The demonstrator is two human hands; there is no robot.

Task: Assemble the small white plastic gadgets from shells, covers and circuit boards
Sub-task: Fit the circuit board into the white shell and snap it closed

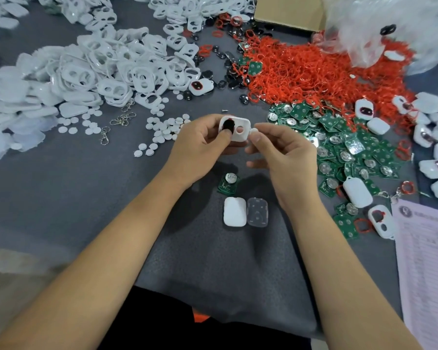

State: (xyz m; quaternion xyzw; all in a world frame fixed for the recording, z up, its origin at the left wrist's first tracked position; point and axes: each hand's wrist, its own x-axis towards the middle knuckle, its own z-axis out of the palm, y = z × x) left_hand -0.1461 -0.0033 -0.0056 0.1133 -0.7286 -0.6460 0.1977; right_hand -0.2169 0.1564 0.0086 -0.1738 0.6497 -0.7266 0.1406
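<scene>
A worker's left hand (202,140) pinches a white shell (237,130) above the grey mat, thumb on its black insert, while the right hand (283,150) nips a white button; light, stiff, slippery plastic, likely best gripped by its edges

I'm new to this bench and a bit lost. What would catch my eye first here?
The heap of red rings at upper right, and the pile of white shells at upper left. In the middle, the left hand and right hand hold a white shell above a green circuit board.
</scene>
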